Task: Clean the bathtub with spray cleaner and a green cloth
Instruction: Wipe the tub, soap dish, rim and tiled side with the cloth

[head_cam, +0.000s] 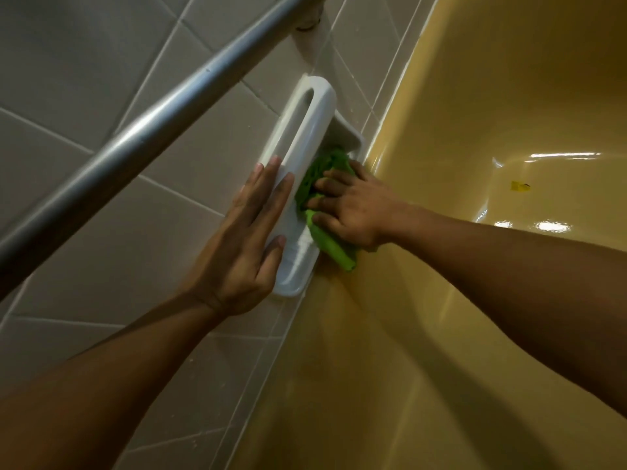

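Right hand on the green cloth; its fingers bent over the bunched fabric, gripping it and pressing it into the recess of the white ceramic soap dish; a tail of cloth hangs out below the palm.

Left hand flat on the dish's front bar, fingers straight and slightly spread, holding nothing; looks like bracing.

Soap dish is set in the tiled wall, just above the wall-side rim of the yellow bathtub; its long axis runs parallel to that rim.

Cloth sits in the middle of the recess; the far end of the recess lies beyond the right fingertips and shows bare; the next stroke probably runs along the long axis, away from the body; right hand is the nearer one.

Metal rail crosses the wall above the left arm; no spray cleaner in view; tub floor glossy.
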`<state>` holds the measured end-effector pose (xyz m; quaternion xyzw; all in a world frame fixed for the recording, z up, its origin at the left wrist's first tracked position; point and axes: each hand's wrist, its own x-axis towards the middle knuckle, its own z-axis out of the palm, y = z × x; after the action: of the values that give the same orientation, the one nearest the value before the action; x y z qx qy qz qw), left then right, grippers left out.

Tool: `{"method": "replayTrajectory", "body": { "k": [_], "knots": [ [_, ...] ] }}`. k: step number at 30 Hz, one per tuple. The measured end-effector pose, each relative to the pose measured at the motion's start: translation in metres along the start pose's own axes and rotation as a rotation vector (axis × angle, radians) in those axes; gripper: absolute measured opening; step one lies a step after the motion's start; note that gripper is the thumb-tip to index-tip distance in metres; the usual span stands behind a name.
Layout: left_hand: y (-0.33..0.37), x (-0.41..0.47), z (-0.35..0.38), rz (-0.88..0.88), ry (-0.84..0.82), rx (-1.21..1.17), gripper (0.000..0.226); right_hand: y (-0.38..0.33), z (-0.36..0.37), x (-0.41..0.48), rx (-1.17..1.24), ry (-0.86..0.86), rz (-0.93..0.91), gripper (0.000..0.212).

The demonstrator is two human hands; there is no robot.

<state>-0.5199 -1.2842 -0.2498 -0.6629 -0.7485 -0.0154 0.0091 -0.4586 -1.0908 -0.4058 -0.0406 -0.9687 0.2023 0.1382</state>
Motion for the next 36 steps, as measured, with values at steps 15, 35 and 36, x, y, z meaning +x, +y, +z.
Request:
{"method": "replayTrajectory", "body": {
  "k": [15, 35, 36],
  "knots": [
    [-0.003, 0.001, 0.001, 0.005, 0.028, -0.01, 0.069, -0.082, 0.04, -0.044, 0.065, 0.133, -0.051, 0.048],
    [-0.004, 0.002, 0.003, -0.001, -0.005, 0.036, 0.068, -0.009, 0.008, -0.005, 0.023, 0.062, 0.075, 0.066],
    [-0.003, 0.002, 0.003, -0.002, -0.003, 0.032, 0.068, -0.012, 0.012, -0.012, 0.024, 0.069, 0.043, 0.068]
  ]
}}
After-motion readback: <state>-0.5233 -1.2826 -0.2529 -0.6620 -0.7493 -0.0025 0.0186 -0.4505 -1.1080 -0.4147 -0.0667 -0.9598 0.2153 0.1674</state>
